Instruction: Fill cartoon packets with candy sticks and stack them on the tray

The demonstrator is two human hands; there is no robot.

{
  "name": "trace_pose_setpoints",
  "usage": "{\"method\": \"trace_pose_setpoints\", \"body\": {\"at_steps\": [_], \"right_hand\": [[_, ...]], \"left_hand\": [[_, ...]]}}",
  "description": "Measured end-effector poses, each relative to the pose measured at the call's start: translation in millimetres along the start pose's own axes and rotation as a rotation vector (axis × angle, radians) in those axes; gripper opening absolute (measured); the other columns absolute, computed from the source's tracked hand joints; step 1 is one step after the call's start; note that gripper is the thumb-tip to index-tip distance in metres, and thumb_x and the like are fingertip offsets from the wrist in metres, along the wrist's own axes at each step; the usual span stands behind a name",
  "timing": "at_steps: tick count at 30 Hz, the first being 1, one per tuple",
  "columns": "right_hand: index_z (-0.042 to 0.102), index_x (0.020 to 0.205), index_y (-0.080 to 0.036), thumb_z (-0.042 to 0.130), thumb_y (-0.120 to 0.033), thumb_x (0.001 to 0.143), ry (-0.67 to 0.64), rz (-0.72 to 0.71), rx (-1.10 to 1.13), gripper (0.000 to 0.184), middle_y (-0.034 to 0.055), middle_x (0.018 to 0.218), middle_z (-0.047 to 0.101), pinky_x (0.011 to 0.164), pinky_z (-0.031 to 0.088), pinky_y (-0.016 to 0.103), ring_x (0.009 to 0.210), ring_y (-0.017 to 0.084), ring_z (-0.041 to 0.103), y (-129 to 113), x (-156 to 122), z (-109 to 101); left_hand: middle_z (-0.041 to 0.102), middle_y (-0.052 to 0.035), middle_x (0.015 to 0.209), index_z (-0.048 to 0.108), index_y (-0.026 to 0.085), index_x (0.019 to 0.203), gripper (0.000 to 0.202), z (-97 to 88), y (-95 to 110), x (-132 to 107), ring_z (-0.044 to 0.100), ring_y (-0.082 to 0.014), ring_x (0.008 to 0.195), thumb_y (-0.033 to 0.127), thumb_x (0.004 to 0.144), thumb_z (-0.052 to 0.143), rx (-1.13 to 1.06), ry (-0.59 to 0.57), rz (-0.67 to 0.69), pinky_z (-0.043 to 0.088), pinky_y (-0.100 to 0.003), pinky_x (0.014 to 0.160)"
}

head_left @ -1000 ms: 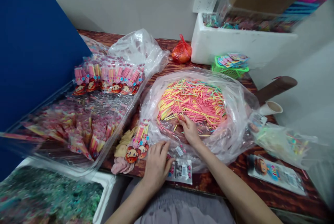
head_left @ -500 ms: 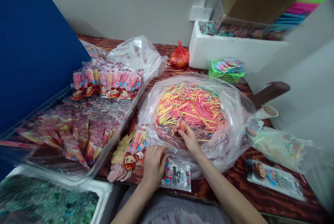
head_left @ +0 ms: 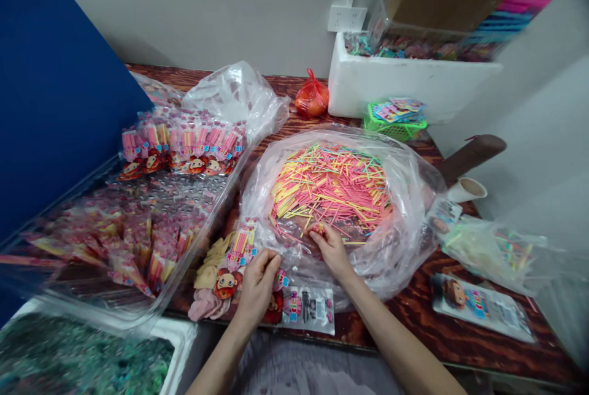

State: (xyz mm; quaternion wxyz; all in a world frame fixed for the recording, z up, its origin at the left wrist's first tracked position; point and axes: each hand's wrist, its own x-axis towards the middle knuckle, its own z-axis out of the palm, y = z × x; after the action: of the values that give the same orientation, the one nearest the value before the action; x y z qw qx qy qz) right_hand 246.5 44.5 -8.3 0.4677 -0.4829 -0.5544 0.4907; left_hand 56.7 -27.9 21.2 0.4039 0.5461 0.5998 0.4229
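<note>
Head view: stick bundle and pouch, handling notes

Head view. Landmark: the clear bag (head_left: 414, 223), lying open on the table (head_left: 442, 333).

- Loose sticks (head_left: 331, 183) (pink, yellow, some green) are heaped inside the clear bag, mostly toward its far side.
- Your right hand (head_left: 329, 248) reaches in over the near rim of the clear bag. Thumb and fingers are closed on a small bundle (head_left: 319, 229) of sticks at the near edge of the heap.
- Your left hand (head_left: 255, 287) is just outside the clear bag, at its near left. Its fingers are curled down over the top of a printed pouch (head_left: 308, 309) lying flat on the table. Whether they pinch the pouch or only press on it cannot be told.
- Filled packs (head_left: 234, 254) lie against the near-left side of the clear bag. More fill the tray (head_left: 197, 241) further left.
- A foam box (head_left: 405, 85) stands beyond the clear bag.

Handling, judged:
- Sticks look thin, light and smooth. Singly they would likely flex or snap, but gathered in a bundle they should be stiffer.
- A loose pinch would likely let them fan out or slide. Hold across the middle with the ends aligned.
- The pouch looks like a thin, slippery, limp film. Take it at the open top edge, not the printed face.
</note>
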Motion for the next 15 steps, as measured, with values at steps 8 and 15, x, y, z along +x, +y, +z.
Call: {"method": "trace_pose_setpoints", "body": {"at_steps": [8,15], "right_hand": [[0.066,0.087,-0.023,0.057,-0.037,0.086,0.011,0.014,0.053,0.017,0.003,0.084,0.071,0.078,0.054,0.033,0.082,0.021,0.067,0.8,-2.7,3.7],[0.066,0.091,-0.023,0.054,-0.031,0.089,0.008,-0.025,0.017,0.015,0.0039,0.091,0.073,0.082,0.052,0.034,0.088,0.021,0.068,-4.6,-4.6,3.8]], "left_hand": [[0.061,0.0006,0.074,0.064,0.017,0.082,0.023,-7.3,0.4,4.4,0.057,-0.0144,0.069,0.041,0.082,0.064,-0.269,0.107,-0.133,0.045,-0.023,0.064],[0.044,0.0045,0.063,0.052,0.018,0.067,0.034,-10.3,12.2,1.7,0.044,-0.0103,0.057,0.045,0.088,0.056,-0.236,0.069,-0.146,0.038,-0.02,0.053]]}}
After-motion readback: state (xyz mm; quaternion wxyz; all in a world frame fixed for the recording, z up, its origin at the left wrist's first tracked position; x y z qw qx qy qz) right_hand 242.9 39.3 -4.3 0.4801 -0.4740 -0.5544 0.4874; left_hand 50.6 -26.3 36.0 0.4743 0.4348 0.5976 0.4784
